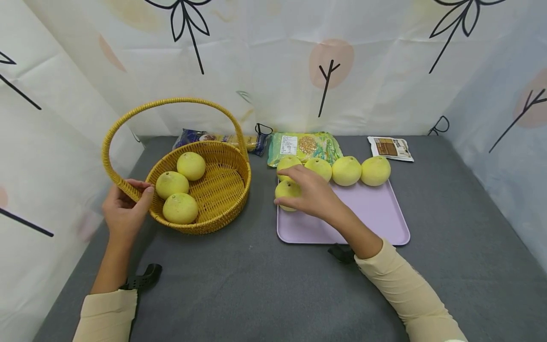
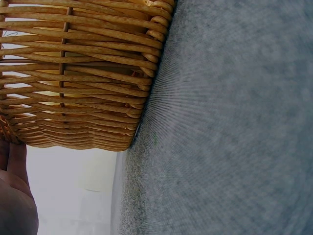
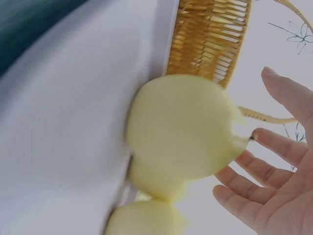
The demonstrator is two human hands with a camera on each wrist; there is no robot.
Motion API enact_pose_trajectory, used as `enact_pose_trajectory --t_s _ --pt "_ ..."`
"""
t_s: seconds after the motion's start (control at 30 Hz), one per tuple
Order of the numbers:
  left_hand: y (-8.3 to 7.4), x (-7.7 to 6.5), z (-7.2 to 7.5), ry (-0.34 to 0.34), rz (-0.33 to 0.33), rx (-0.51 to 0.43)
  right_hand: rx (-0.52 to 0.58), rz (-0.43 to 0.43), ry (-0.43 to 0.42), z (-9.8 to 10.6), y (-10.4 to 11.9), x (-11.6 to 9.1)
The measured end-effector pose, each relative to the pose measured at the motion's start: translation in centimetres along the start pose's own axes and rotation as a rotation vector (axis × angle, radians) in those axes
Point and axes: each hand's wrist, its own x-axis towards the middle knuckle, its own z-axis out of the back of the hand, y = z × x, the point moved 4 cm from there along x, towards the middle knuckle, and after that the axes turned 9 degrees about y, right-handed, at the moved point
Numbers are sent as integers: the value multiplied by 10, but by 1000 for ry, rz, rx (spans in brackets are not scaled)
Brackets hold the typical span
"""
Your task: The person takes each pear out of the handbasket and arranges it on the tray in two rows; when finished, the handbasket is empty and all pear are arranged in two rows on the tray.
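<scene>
A grey desk runs back to a patterned curtain, and two beige sleeves reach in from the near side. The left hand grips the basket at its left side, by the foot of the tall handle. The right hand is over the near left part of the lilac tray, its thumb and fingers spread apart and not closed on anything; whether a fingertip touches is hard to tell. Directly below it, in the gap between thumb and fingers, sits the front fruit, on the tray's left side. This fruit is round with no clear long axis, its stalk end turned up towards the palm. The right hand is much the nearer one; the basket stands to the left of the tray, with three fruits along its left side. Farther back, four more fruits line the tray's far edge, and behind lie a blue packet, a green bag and a small white sachet
</scene>
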Motion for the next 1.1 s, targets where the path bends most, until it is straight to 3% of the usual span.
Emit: enact_pose_trajectory --t_s 0.23,0.57,0.83,1.1 --pt "1 0 0 -2 -2 3 -13 49 47 -8 29 16" --pt "3 0 1 0 -7 -15 -33 235 122 -41 79 46" --pt "4 0 2 4 -12 -44 70 242 279 -82 102 76" --pt "4 1 2 0 -5 -45 -29 203 328 -105 115 96"
